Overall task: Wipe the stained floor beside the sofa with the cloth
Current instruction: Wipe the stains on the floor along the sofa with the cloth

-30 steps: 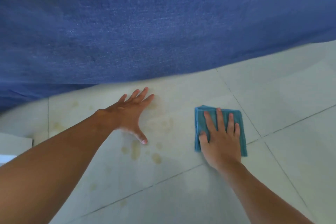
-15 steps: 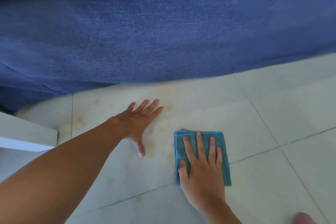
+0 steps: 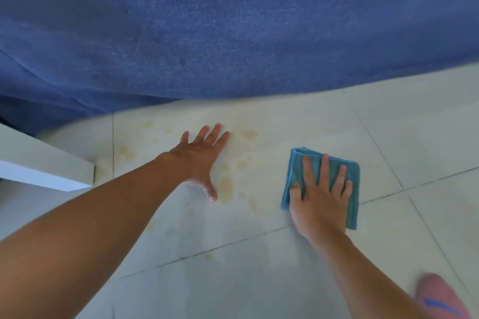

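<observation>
A folded teal cloth point(image 3: 350, 189) lies flat on the pale tiled floor point(image 3: 259, 280). My right hand point(image 3: 320, 197) presses down on it with the fingers spread. Yellowish stains point(image 3: 226, 185) dot the tile between my hands and run up toward the blue sofa point(image 3: 233, 28). My left hand point(image 3: 201, 156) rests flat on the floor, fingers apart, holding nothing, with stains around it. The cloth sits just right of the stained patch.
The sofa's blue fabric fills the whole top of the view. A white furniture corner point(image 3: 51, 163) juts in at the left. A pink slipper point(image 3: 438, 295) shows at the bottom right. Dark grout lines cross the floor.
My right hand has slid the cloth back to the right, off the stains, after moving left over them half a second ago. My left hand stays planted on the floor.
</observation>
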The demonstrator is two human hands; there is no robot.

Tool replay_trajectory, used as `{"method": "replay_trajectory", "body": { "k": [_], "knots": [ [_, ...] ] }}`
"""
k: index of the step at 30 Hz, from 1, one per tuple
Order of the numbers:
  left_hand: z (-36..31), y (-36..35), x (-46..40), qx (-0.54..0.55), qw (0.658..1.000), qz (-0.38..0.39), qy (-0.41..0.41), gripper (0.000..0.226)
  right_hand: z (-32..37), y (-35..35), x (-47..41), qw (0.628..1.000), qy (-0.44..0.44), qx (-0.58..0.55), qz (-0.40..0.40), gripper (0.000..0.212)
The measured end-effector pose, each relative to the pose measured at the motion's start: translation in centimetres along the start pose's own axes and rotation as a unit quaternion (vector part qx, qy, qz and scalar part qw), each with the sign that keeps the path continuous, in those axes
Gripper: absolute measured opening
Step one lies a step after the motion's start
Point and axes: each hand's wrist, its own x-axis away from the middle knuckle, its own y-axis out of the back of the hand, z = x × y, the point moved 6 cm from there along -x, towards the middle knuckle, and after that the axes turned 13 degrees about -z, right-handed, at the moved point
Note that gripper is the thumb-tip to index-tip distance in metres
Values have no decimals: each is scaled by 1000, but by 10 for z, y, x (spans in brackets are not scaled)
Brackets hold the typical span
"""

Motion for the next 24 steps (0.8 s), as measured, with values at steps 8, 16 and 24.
{"method": "replay_trajectory", "body": {
  "k": [8, 16, 24],
  "knots": [
    [-2, -1, -3, -14, 999, 44, 13, 158, -2, -1, 68, 967, 254, 25, -1, 71],
    [-1, -3, -2, -25, 999, 37, 4, 154, 21, -1, 124, 949, 315, -17, 26, 79],
    [24, -14, 32, -19, 997, 63, -48, 148, 57, -3, 137, 949, 312, -39, 22, 74]
  ]
}}
